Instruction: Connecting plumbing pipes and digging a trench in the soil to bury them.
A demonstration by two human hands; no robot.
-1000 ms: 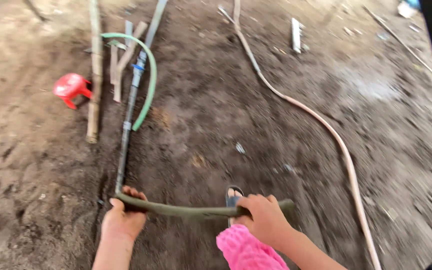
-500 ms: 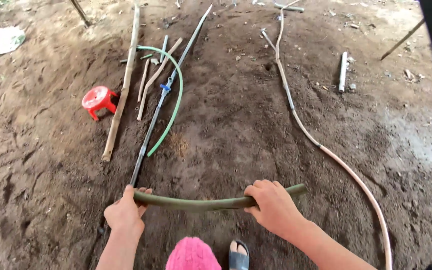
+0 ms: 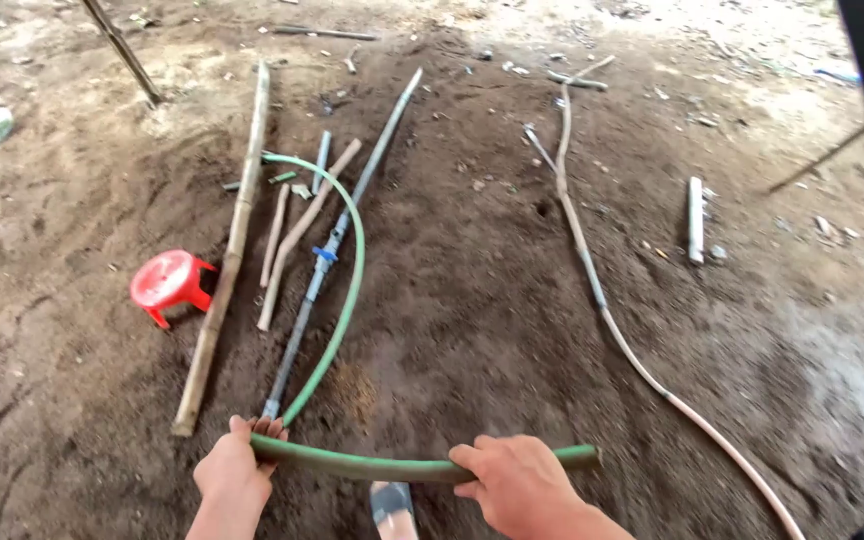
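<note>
The left hand (image 3: 234, 478) is wrapped in a fist around one end of a green hose (image 3: 407, 466), and the right hand (image 3: 514, 482) is closed over the same hose nearer its other end. The hose runs crosswise between the two hands, slightly bowed, held just above the dirt ground (image 3: 492, 300) at the near edge of the view. A sandalled foot (image 3: 390, 503) shows below it, between the hands. Just beyond the left hand lie a thin grey pipe (image 3: 332, 245) with a blue fitting and a thinner green hose (image 3: 344, 290) curving beside it. Farther left lie wooden sticks (image 3: 297, 235), a long bamboo pole (image 3: 224, 260) and a red stool (image 3: 165, 281). To the right, a long pale hose (image 3: 642, 365) trails across the soil, with a short white pipe (image 3: 695, 220) well apart from it.
</note>
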